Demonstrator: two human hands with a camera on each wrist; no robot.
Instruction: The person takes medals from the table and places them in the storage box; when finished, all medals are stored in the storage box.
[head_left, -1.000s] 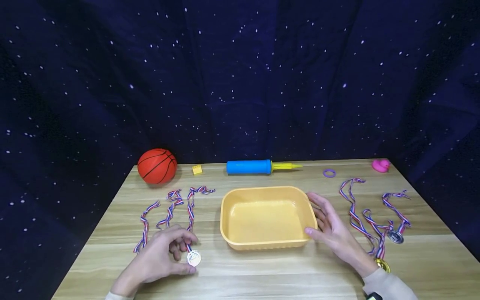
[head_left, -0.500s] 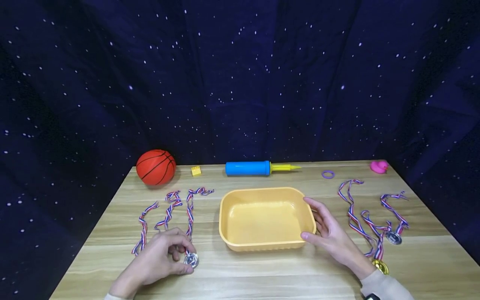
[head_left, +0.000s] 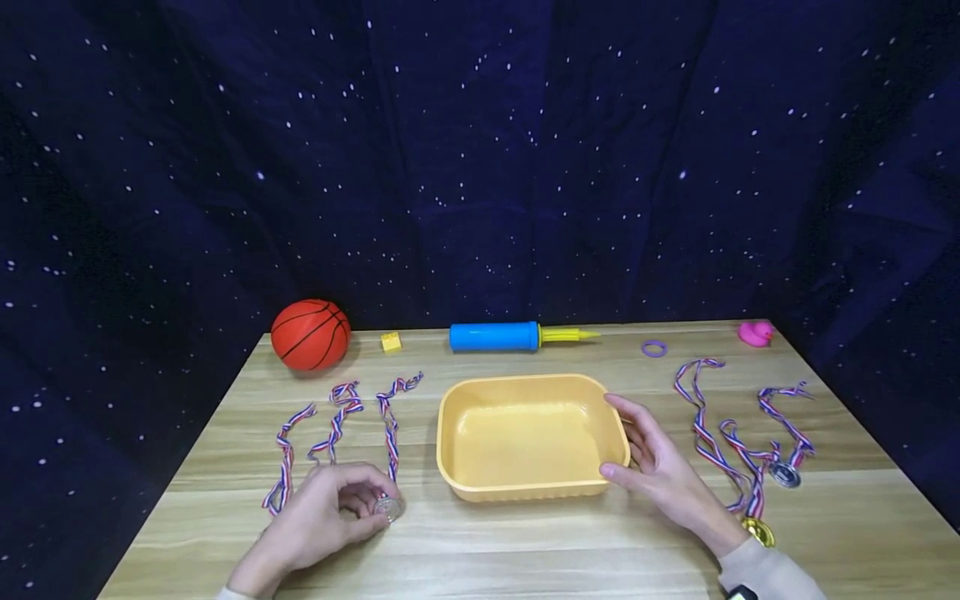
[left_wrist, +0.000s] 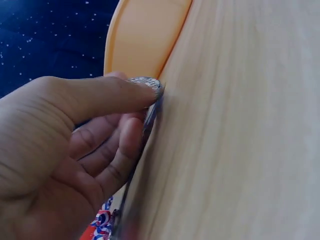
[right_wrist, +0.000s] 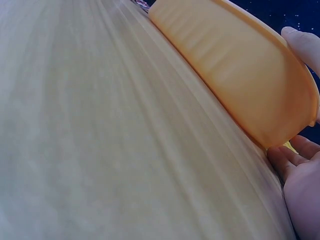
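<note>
My left hand (head_left: 326,510) pinches a silver medal (head_left: 388,507) between thumb and fingertips, low over the table left of the yellow basin. The medal's striped ribbon (head_left: 392,442) trails away toward the back. In the left wrist view the thumb lies across the face of the medal (left_wrist: 145,80). At the basin's right end, my right hand (head_left: 663,475) holds the yellow basin (head_left: 528,442), thumb on the rim and fingers along the outer wall. Nothing lies inside the basin. The right wrist view shows the side wall of the basin (right_wrist: 235,65) and the fingers under its end.
Two striped ribbons (head_left: 285,458) lie left of the left hand. To the right are more ribbons with a silver medal (head_left: 785,475) and a gold medal (head_left: 759,532). Along the back sit a basketball (head_left: 311,335), yellow block (head_left: 391,342), blue pump (head_left: 495,337), purple ring (head_left: 654,348) and pink duck (head_left: 756,333).
My left fingers have closed on the silver medal and tipped it up. Its ribbon has shifted and straightened. The right hand has kept its place on the basin, its thumb now at the rim.
</note>
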